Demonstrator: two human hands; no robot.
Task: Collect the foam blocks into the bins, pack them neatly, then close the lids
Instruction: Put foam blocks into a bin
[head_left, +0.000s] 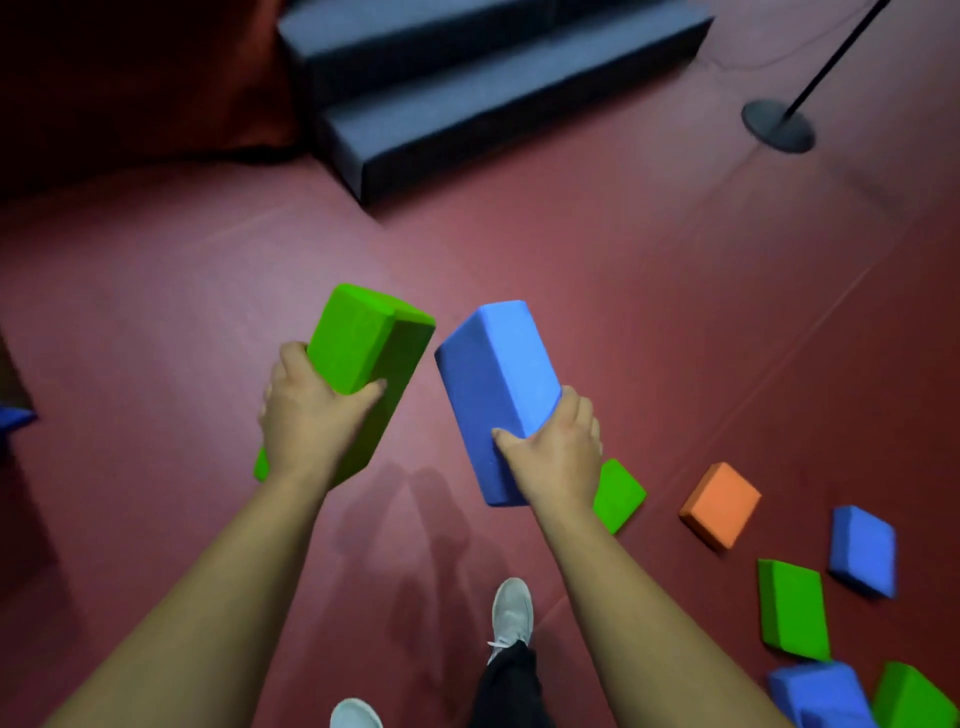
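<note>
Two foam blocks are held up over a dark red floor (675, 312). The left grip (311, 415), a bare hand, is clenched round the near end of a green block (363, 343), with the thumb on one side and the fingers on the other. The right grip (556, 452) grasps a blue block (493, 379) the same way. Both blocks point toward 12 o'clock, side by side.

Six more lie loose on the floor between 4 and 5 o'clock:
- a floor green block (618, 493) just beside the right wrist
- an orange block (719, 504)
- a floor blue block (862, 551)
- a flat green block (792, 608)
- a corner blue block (821, 691) beside a corner green block (909, 696)

Dark grey steps (467, 78) sit at 12 o'clock, and a black stand base (776, 124) at 2 o'clock. A blurred blue shape (13, 415) at 9 o'clock may be another block.
</note>
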